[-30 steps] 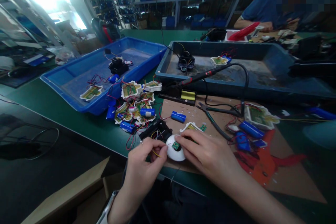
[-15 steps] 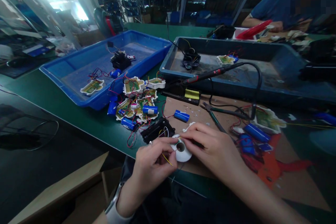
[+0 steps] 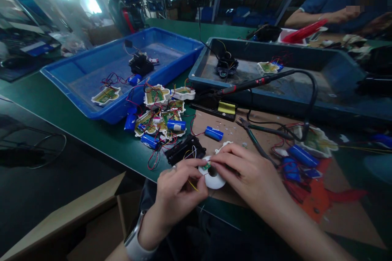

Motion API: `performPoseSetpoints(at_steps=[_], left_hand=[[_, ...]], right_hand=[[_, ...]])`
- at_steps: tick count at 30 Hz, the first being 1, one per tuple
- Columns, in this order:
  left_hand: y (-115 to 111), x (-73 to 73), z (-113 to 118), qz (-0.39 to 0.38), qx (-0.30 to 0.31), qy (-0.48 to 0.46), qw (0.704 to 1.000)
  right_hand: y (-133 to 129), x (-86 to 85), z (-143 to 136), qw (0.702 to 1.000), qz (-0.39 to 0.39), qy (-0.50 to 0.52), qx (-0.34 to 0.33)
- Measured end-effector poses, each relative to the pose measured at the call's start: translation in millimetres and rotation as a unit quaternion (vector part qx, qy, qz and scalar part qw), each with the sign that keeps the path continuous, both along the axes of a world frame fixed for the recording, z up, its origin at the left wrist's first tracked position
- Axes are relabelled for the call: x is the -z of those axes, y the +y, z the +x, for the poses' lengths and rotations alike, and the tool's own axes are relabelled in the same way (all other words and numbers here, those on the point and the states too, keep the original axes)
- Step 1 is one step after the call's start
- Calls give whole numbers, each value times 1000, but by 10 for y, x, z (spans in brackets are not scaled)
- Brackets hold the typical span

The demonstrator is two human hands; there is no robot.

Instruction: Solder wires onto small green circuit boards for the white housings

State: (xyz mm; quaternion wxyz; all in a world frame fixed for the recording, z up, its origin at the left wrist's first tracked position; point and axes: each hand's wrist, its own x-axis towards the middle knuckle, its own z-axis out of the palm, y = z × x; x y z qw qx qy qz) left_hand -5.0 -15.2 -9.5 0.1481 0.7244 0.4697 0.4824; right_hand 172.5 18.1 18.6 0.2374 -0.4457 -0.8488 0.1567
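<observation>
Both hands meet over a round white part (image 3: 217, 180) with a dark hole, near the table's front edge. A small green board (image 3: 207, 165) shows on its upper left. My left hand (image 3: 180, 185) is pinched at the part's left side, with a thin yellow wire coming out between its fingers. From the right, my right hand (image 3: 245, 167) has its thumb and fingertips pressed together at the green board; what lies between them is too small to name. A black housing (image 3: 185, 151) with white and yellow wires lies just behind my left hand.
Circuit boards in white frames (image 3: 157, 95) and blue cylinders (image 3: 213, 133) lie behind. Further back stand a blue tray (image 3: 76, 100) and a dark tray (image 3: 306, 98). Pliers (image 3: 257, 143), a soldering iron (image 3: 254, 83) and an orange tool (image 3: 317, 200) lie rightward. A person sits across the table.
The view has shifted slightly. More of the green board now shows between my fingertips, and the white part's hole is partly covered by my right hand. The person's hand across the table has risen.
</observation>
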Motion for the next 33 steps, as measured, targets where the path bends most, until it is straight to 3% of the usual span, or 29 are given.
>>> performPoseSetpoints(at_steps=[5, 8, 10, 14, 15, 20, 23, 26, 30, 31, 33], left_hand=[[-24, 10, -10, -8, -4, 8, 1000], [-18, 2, -8, -50, -3, -42, 998], [-17, 3, 0, -66, -6, -65, 996], [-30, 17, 28, -61, -14, -71, 995], [-35, 19, 37, -54, -19, -69, 996], [-59, 12, 84, -28, -47, -46, 997], [-75, 13, 110, -25, -61, -38, 997], [-81, 30, 130, -23, -74, -40, 996], [-75, 53, 138, -18, -80, -38, 996], [-73, 55, 137, -18, -80, -36, 996], [-71, 52, 133, -15, -82, -34, 996]], right_hand=[[11, -29, 13, 999, -36, 26, 9], [140, -63, 48, 986, -113, 117, 48], [295, -74, 72, 952, -162, 233, 113], [726, -66, 93, 826, -213, 460, 246], [845, -61, 89, 815, -212, 474, 259], [1369, -27, 43, 811, -188, 471, 291], [1505, -60, 62, 812, -154, 472, 307], [1413, -200, 161, 809, -57, 488, 323], [993, -443, 338, 778, 73, 529, 330], [869, -475, 376, 768, 88, 547, 322], [639, -478, 437, 767, 39, 555, 320]])
